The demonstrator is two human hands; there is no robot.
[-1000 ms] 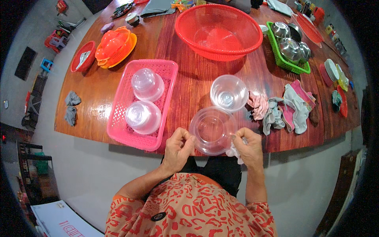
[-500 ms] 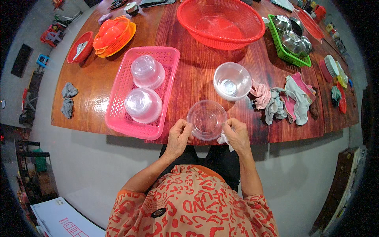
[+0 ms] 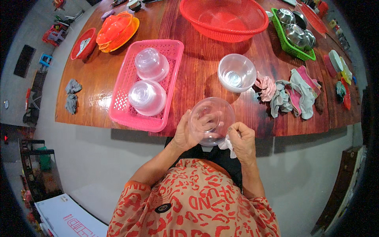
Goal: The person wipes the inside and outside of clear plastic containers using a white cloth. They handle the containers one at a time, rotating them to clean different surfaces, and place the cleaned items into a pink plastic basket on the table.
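A clear plastic bowl (image 3: 212, 104) is held over the table's front edge, its open side facing up. My left hand (image 3: 182, 136) cradles it from the left and below, and its spread fingers show through the clear wall. At the right rim my right hand (image 3: 242, 142) is closed on a crumpled white cloth (image 3: 227, 147), which hangs below the fingers. Farther back stands another clear bowl (image 3: 237, 73). To the left, a pink perforated basket (image 3: 179, 57) holds an upturned clear bowl (image 3: 147, 98) and a second upturned one (image 3: 151, 64) behind it.
A large red colander (image 3: 223, 29) stands at the back. Crumpled cloths (image 3: 292, 94) lie to the right, and a green basket (image 3: 290, 50) of metal bowls sits beyond. Back left are orange baskets (image 3: 117, 33) and a red bowl (image 3: 83, 43). Grey rags (image 3: 72, 96) lie far left.
My left hand has gone from gripping the bowl's left rim to supporting it underneath. The bowl has come up slightly toward me, and the white cloth shows more below my right hand.
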